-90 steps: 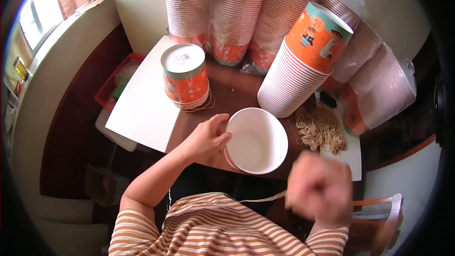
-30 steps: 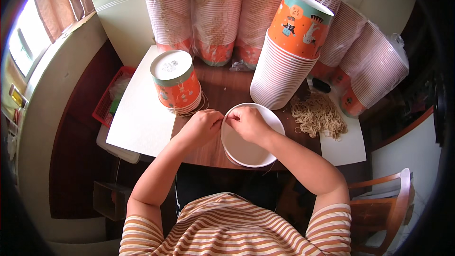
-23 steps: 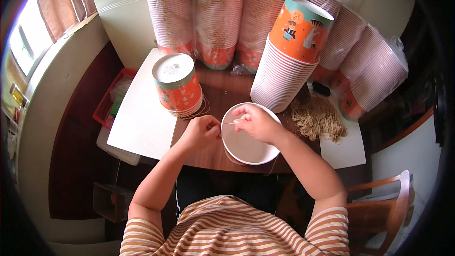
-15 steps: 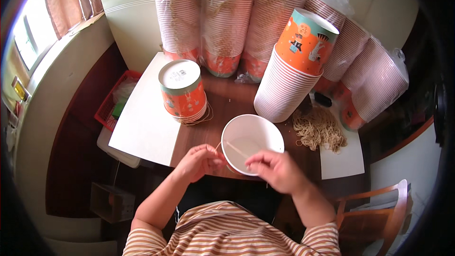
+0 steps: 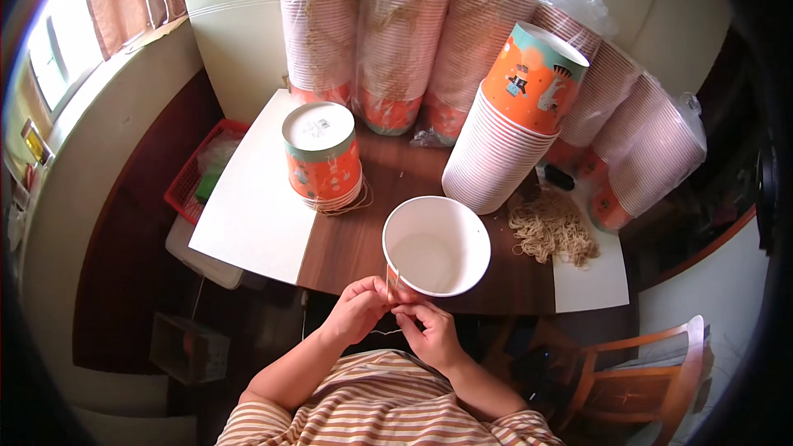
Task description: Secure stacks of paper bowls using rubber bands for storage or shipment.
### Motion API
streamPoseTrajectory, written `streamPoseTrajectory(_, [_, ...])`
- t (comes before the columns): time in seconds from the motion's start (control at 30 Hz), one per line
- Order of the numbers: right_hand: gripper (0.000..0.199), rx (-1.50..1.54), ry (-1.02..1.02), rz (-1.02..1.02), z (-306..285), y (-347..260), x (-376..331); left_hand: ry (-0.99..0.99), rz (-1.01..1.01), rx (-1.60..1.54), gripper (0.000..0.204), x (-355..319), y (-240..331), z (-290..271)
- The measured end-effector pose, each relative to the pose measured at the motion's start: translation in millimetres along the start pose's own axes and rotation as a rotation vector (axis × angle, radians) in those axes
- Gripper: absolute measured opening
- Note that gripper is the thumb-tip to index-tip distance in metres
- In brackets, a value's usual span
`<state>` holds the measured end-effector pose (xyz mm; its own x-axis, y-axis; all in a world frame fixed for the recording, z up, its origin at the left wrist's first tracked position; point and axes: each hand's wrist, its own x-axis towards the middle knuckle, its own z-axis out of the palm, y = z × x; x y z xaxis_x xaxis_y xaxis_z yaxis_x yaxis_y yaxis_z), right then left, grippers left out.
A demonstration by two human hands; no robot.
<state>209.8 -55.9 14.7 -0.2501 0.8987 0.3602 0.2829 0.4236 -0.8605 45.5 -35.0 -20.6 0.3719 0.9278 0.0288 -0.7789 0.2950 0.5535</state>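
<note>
A white-lined paper bucket (image 5: 434, 258) stands with its mouth up at the table's near edge, an orange patch of its outside showing by my hands. A thin beige cord (image 5: 388, 282) crosses its near-left rim. My left hand (image 5: 361, 310) is closed on the cord just below that rim. Close against it, my right hand (image 5: 429, 333) pinches the cord too, its fingertips meeting those of the left. A loose cord end hangs below the hands. Where exactly the cord passes through the bucket wall is hidden by my fingers.
Left of centre stands an upturned orange bucket stack (image 5: 324, 161) with cords hanging at its base. A tall bucket stack (image 5: 500, 149) leans behind. Plastic-wrapped stacks (image 5: 405, 41) line the back. A heap of cords (image 5: 552, 227) lies right; a wooden chair (image 5: 636, 380) stands lower right.
My right hand has moved left and down from over the bucket's mouth to meet my left hand. The cord stretched across the mouth is now drawn to the near-left rim.
</note>
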Motion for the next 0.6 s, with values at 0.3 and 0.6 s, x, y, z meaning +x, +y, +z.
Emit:
streamPoseTrajectory(0.3, [0.012, 0.016, 0.151, 0.030, 7, -10, 11, 0.153, 0.237, 0.893, 0.005, -17, -6, 10])
streamPoseTrajectory(0.6, [0.009, -0.032, 0.084, 0.039, 6, 2, 10, 0.084, 0.385, 1.374, 0.009, -16, 8, 20])
